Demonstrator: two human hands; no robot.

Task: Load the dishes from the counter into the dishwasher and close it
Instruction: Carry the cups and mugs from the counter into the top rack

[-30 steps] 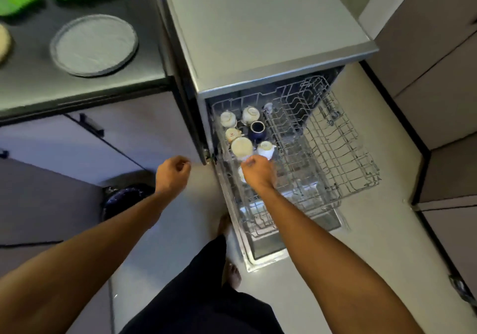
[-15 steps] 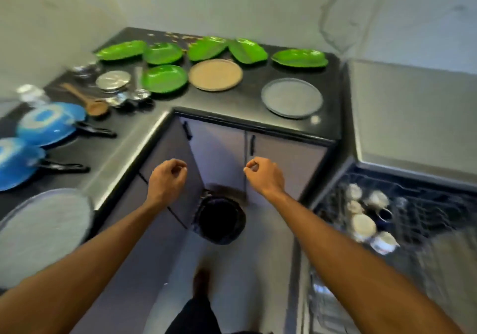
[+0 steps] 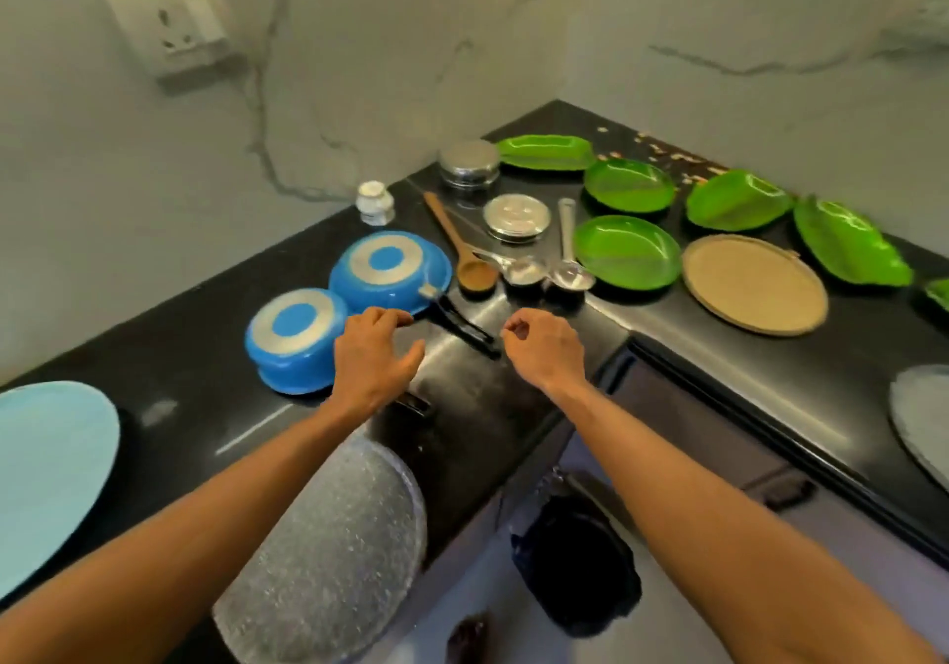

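Note:
On the black counter (image 3: pixel 513 407) two blue pans lie upside down, one nearer (image 3: pixel 295 340) and one behind it (image 3: pixel 387 270) with a black handle (image 3: pixel 462 324). My left hand (image 3: pixel 375 350) hovers with fingers spread just right of the nearer pan, its fingertips close to the far pan's rim. My right hand (image 3: pixel 544 350) hangs over the counter edge beside the handle's end, fingers loosely curled and holding nothing. A wooden spoon (image 3: pixel 462 252), steel ladles (image 3: pixel 567 252), several green plates (image 3: pixel 626 252) and a tan plate (image 3: pixel 755 283) lie further back. The dishwasher is out of view.
A grey speckled plate (image 3: pixel 334 550) overhangs the near counter edge and a light blue plate (image 3: pixel 46 473) lies at the left. Another grey plate (image 3: pixel 924 422) shows at the right edge. Steel containers (image 3: pixel 470 163) stand near the wall corner. A black bin (image 3: pixel 580 566) sits on the floor below.
I have turned from the open dishwasher to the counter corner. Both hands moved forward over the counter by the blue pans, and my left hand has spread its fingers.

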